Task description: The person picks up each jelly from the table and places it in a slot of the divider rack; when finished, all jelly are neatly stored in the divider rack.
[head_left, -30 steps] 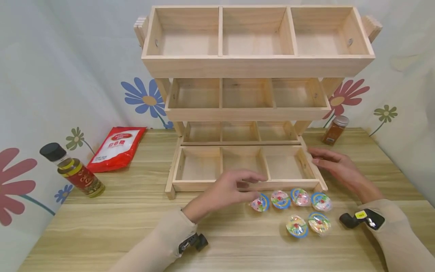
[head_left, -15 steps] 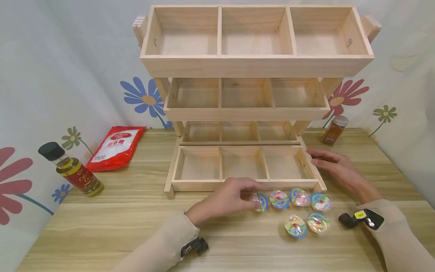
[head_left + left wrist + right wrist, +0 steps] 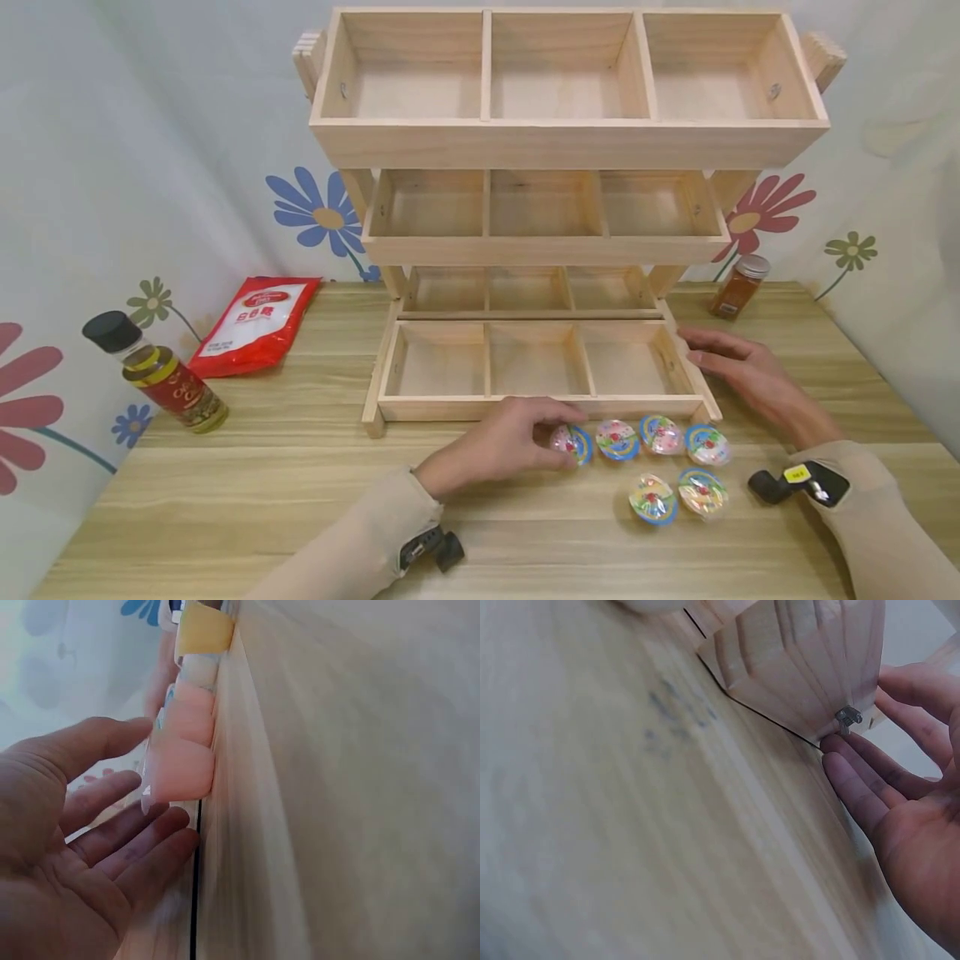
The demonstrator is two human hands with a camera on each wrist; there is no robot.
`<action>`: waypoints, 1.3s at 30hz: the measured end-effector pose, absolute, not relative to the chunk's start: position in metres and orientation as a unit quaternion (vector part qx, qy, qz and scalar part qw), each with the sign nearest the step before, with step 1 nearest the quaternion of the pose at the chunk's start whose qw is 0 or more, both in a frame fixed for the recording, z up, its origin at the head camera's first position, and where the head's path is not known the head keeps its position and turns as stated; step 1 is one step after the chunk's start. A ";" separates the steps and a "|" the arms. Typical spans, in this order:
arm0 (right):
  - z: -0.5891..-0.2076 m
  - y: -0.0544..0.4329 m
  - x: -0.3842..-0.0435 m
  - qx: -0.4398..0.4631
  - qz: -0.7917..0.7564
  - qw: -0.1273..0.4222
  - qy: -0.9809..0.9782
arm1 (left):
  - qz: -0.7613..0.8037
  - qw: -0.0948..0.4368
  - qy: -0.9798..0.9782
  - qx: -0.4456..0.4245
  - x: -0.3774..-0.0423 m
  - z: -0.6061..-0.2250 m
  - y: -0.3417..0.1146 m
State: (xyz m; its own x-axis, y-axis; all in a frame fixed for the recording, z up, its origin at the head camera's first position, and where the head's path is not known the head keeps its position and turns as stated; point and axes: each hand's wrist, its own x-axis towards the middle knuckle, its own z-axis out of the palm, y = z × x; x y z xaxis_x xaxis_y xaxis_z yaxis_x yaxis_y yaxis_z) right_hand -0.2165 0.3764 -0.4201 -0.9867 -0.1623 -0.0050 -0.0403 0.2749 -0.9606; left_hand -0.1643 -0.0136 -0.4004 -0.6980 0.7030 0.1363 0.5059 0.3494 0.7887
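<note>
Six-odd small jelly cups with printed foil lids, several in all, lie near the rack's front. My left hand (image 3: 513, 442) is at the leftmost pink jelly cup (image 3: 572, 445), thumb and fingers spread about its lid. In the left wrist view that pink cup (image 3: 180, 771) stands on its base, with the thumb tip close by its rim and the other fingers loosely bent beside it. Over on the right, my right hand (image 3: 738, 367) rests its fingertips against the side of the wooden rack (image 3: 540, 410). Its fingers (image 3: 855, 780) touch the wood near a metal wing nut (image 3: 847, 716).
The rack rises in tiers, each split into three compartments. Left of it stand an oil bottle (image 3: 176, 387) and a red-and-white bag (image 3: 258, 325). A spice jar (image 3: 741, 287) is at the back right. Two yellow cups, one a front jelly cup (image 3: 653, 500), sit nearer me.
My left hand has lowered toward the leftmost jelly cup, its fingers coming down around the lid. The right hand has stayed at the rack's side.
</note>
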 end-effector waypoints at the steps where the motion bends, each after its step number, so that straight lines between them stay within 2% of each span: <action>1: -0.421 0.377 -0.217 -0.065 -0.601 0.050 0.795 | 0.433 0.113 0.813 0.371 -0.164 -0.401 -0.013; 8: -0.421 0.378 -0.216 -0.069 -0.597 0.049 0.797 | 0.439 0.105 0.810 0.375 -0.165 -0.404 -0.012; 19: -0.421 0.380 -0.216 -0.055 -0.585 0.051 0.808 | 0.443 0.120 0.812 0.362 -0.163 -0.405 -0.009; 39: -0.421 0.376 -0.215 -0.059 -0.548 0.028 0.834 | 0.456 0.069 0.810 0.361 -0.173 -0.376 0.002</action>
State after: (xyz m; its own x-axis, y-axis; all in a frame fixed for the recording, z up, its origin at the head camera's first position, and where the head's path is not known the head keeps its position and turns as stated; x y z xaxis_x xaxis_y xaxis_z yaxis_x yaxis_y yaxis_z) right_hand -0.2148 0.3756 -0.4206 -0.9915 -0.1289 0.0170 -0.0666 0.3915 -0.9178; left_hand -0.1735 0.0021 -0.3760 -0.7299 0.6480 0.2177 0.5220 0.3228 0.7895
